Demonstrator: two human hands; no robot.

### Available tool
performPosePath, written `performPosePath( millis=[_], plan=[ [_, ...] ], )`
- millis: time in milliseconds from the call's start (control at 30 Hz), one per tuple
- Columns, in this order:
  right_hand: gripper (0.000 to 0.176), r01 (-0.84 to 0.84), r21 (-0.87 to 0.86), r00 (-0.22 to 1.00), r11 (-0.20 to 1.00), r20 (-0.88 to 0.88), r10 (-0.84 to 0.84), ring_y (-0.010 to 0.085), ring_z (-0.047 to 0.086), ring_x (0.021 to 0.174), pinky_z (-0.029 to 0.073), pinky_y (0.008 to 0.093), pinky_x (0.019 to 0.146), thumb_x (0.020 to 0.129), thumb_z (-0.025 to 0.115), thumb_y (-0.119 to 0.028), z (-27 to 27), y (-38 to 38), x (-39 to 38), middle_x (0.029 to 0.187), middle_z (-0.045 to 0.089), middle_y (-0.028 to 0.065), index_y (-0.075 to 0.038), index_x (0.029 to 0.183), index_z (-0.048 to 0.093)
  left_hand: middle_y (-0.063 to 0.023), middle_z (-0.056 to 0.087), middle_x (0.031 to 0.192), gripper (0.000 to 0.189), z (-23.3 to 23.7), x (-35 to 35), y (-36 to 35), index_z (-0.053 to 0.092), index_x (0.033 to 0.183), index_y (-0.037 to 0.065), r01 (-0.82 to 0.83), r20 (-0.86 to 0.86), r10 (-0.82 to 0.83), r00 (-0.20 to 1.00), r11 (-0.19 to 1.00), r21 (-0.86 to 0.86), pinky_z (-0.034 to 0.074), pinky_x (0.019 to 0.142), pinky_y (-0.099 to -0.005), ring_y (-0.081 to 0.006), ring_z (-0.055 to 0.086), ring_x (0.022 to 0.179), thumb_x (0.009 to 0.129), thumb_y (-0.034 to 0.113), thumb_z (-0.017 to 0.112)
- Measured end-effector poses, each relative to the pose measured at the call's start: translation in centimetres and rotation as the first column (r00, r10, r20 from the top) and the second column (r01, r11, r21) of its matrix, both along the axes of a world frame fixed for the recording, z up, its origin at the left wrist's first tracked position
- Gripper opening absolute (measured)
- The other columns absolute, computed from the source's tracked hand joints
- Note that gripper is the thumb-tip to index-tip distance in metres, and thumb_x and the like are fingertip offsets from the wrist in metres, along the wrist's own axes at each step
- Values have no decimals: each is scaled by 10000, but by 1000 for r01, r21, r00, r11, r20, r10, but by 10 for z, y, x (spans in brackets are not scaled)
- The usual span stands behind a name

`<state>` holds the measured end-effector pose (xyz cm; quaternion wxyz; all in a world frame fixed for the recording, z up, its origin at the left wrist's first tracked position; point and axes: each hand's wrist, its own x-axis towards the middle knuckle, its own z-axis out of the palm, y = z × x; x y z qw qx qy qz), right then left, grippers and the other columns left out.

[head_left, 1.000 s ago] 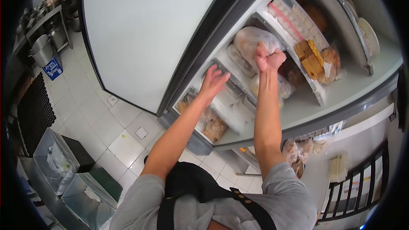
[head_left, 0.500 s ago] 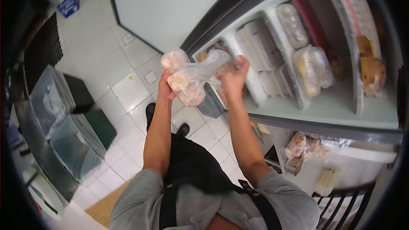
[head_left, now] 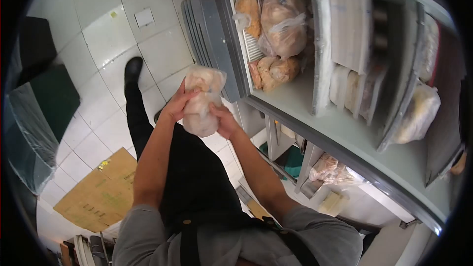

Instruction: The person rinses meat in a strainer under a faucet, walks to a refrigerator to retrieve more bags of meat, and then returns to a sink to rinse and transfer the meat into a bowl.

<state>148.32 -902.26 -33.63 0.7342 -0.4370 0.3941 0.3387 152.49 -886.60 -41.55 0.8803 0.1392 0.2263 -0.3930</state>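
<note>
Both hands hold a clear plastic bag (head_left: pixel 203 111) of pale, lumpy contents in front of my body. My left hand (head_left: pixel 180 101) wraps round its left side, fingers over the top. On the lower right side, my right hand (head_left: pixel 225 120) presses against it with bent fingers. The bag is bundled up compactly. To its right stands an open freezer (head_left: pixel 295 96) with frosted shelves. Its bottom compartment holds a large bagged lump (head_left: pixel 284 24) and a smaller brownish bag (head_left: pixel 282 70). Flat white packs (head_left: pixel 349 29) lie on the shelf beyond.
A flattened cardboard sheet (head_left: pixel 101 192) lies on the tiled floor at lower left. Bins lined with clear plastic (head_left: pixel 32 138) stand at far left. Right of my body, a low shelf holds a pinkish bag (head_left: pixel 331 168). A bagged item (head_left: pixel 419 113) sits on a higher freezer shelf.
The view has turned and come closer to the freezer. The bag's loose plastic neck, earlier stretched toward my right hand, is now gathered in. My right hand has moved onto the bag.
</note>
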Motion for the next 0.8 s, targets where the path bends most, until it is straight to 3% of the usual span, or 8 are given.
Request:
performPosePath(
  millis=[167,300,467,533,600,633,733,800],
  plan=[
    [548,303,-83,953,949,5,-304,232,491,1136,408,394,958,889,532,-331,-9,-6,-53,1268,456,99,-76,1327,323,-118,507,1173,705,-15,6,-62,302,1300,50,165,-26,-163,986,966,199,512,819,-348,-228,550,1035,762,218,724],
    [571,421,-302,858,855,439,-267,270,462,1167,394,453,965,882,523,-318,37,-33,-44,1299,425,110,-92,1351,287,-115,504,1194,654,15,27,-149,305,1309,50,188,-32,-185,982,966,178,479,881,-331,-223,526,1090,803,206,688],
    [605,717,-120,611,687,583,-536,273,470,1151,404,429,942,849,578,-338,65,-100,13,1281,449,99,-77,1330,320,-196,386,1334,889,81,99,-231,135,1408,35,149,541,-350,764,913,380,356,1019,-339,-277,311,1294,770,288,700],
    [638,794,75,413,604,662,-625,282,466,1153,390,429,952,849,579,-376,78,-121,53,1285,445,119,-75,1340,304,-236,313,1379,911,99,142,-268,111,1404,-20,333,644,-465,608,885,324,371,987,-326,-280,398,1219,787,346,673],
    [638,845,111,356,523,615,-704,287,460,1158,373,426,969,872,569,-321,80,-137,51,1295,431,157,-67,1360,246,-189,379,1358,778,85,156,-340,243,1384,-2,-13,859,-512,-18,859,512,356,991,-325,-245,411,1213,798,315,646],
    [642,793,-129,536,595,611,-582,269,431,1183,374,420,970,874,570,-245,88,-133,37,1315,401,146,-81,1379,209,-160,434,1327,596,60,156,-405,390,1315,11,299,772,-401,493,912,282,343,999,-337,-255,421,1205,817,257,606],
    [692,368,-623,899,690,429,-93,251,457,1163,459,342,866,850,505,38,98,-122,-39,1301,423,126,-131,1413,139,-168,436,1323,556,66,139,-437,413,1297,15,-73,831,-345,436,907,415,345,996,-344,-270,419,1205,817,228,596],
    [628,232,-600,962,766,260,-88,263,537,1071,484,352,827,849,487,68,167,-84,-48,1269,462,146,-105,1387,213,-173,437,1320,530,62,129,-450,429,1285,18,-173,842,-345,415,879,445,346,995,-349,-280,417,1205,817,209,589]
  ],
)
